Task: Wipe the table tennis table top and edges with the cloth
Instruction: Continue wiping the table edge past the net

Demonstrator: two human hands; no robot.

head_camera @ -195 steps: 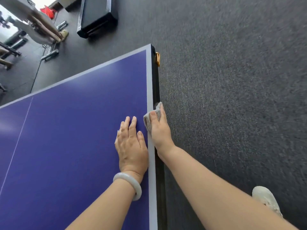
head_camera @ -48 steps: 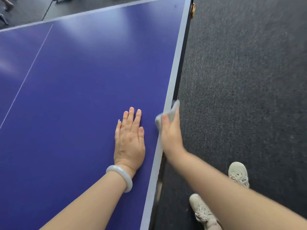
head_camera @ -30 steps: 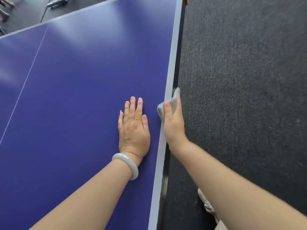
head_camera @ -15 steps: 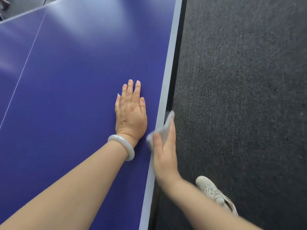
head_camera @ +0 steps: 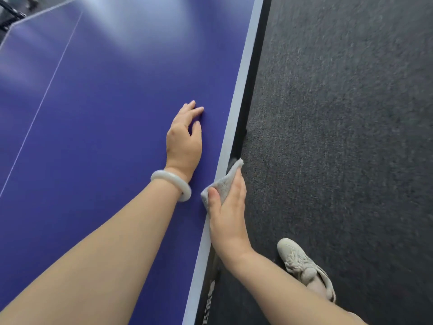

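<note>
The blue table tennis table (head_camera: 98,118) fills the left of the view, with a pale border line and a black side edge (head_camera: 251,90) running from the top to the bottom. My right hand (head_camera: 228,216) grips a grey cloth (head_camera: 226,181) folded over that edge, thumb on the top side and fingers down the outer side. My left hand (head_camera: 185,137) rests on the table top just inside the border, fingers loosely apart and slightly lifted, holding nothing. A white bangle (head_camera: 172,186) sits on the left wrist.
Dark grey carpet (head_camera: 339,137) covers the floor to the right of the table. A pale shoe (head_camera: 304,268) stands on it near the lower right. A thin white centre line (head_camera: 39,106) crosses the table top at the left.
My right hand with the cloth has slid back along the edge toward me. The left hand has stayed near the border, and its fingers have lifted and curled a little.
</note>
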